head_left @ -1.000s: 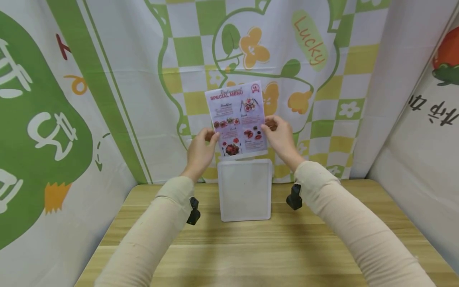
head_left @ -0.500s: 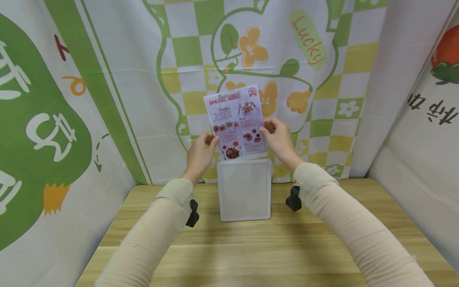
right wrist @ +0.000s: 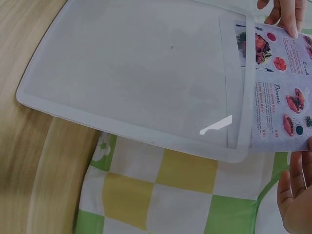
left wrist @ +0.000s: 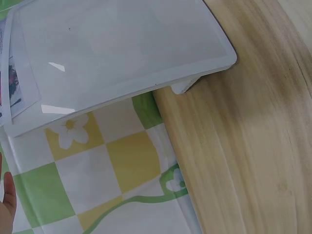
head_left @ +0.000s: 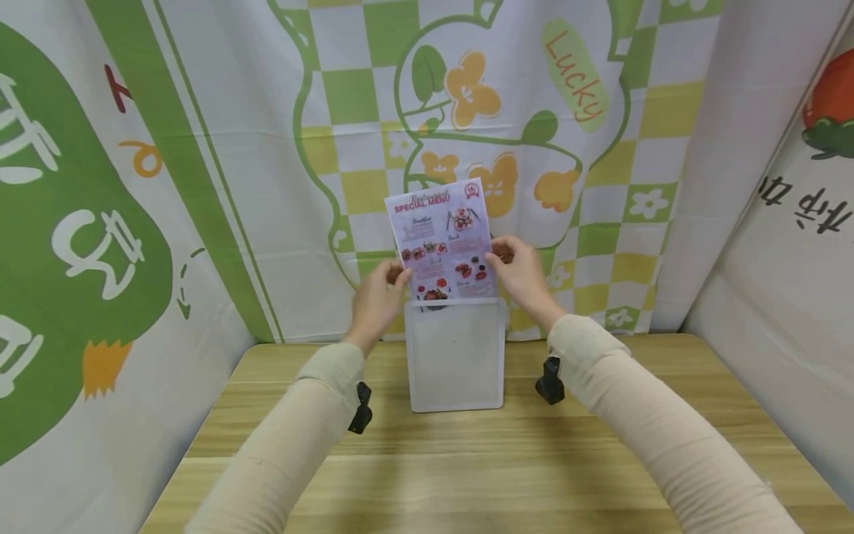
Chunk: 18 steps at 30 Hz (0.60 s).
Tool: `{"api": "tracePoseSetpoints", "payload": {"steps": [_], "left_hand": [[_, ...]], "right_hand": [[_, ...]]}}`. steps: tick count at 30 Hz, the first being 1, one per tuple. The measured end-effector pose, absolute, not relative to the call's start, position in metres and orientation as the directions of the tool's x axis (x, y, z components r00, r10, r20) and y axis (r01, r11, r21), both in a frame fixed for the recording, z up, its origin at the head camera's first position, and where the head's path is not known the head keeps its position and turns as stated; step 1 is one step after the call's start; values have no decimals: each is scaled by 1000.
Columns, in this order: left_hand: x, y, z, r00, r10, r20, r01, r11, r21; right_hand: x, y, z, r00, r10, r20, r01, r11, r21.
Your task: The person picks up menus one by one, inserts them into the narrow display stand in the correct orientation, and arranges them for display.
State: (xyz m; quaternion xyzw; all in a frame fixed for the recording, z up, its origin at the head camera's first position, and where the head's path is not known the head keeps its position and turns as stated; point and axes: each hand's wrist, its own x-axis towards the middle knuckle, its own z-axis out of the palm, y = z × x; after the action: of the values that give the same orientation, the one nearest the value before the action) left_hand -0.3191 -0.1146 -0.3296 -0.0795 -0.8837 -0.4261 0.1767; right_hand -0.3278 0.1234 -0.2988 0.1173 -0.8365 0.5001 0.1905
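A printed restaurant menu sheet [head_left: 443, 241] is held upright, tilted slightly to the left, above a white rectangular display frame [head_left: 455, 360] standing on the table. My left hand [head_left: 379, 300] pinches the menu's left edge between thumb and fingers. On the opposite edge, my right hand [head_left: 523, 276] pinches it likewise. The menu's bottom edge sits inside the frame's top opening; in the right wrist view its printed lower part [right wrist: 253, 46] shows behind the frame's clear cover. Only part of my left hand [left wrist: 7, 202] appears in the left wrist view.
The wooden table [head_left: 460, 475] extends in front of the frame. A small white foot [left wrist: 183, 87] shows behind the frame in the left wrist view. A green and yellow checked cloth [head_left: 353, 96] hangs close behind, with printed cloth walls on both sides.
Both hands have lowered the menu; its bottom edge has gone from above the frame's top to inside it. The frame has stayed in place.
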Motion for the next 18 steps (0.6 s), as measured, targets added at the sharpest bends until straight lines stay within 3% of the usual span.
{"api": "tracePoseSetpoints", "payload": {"steps": [18], "left_hand": [[-314,-113,-339,-930,-35,366,266,623,735]], "right_hand": [[-320,126,-323,-926,-24,378,-339,496,-799]]}}
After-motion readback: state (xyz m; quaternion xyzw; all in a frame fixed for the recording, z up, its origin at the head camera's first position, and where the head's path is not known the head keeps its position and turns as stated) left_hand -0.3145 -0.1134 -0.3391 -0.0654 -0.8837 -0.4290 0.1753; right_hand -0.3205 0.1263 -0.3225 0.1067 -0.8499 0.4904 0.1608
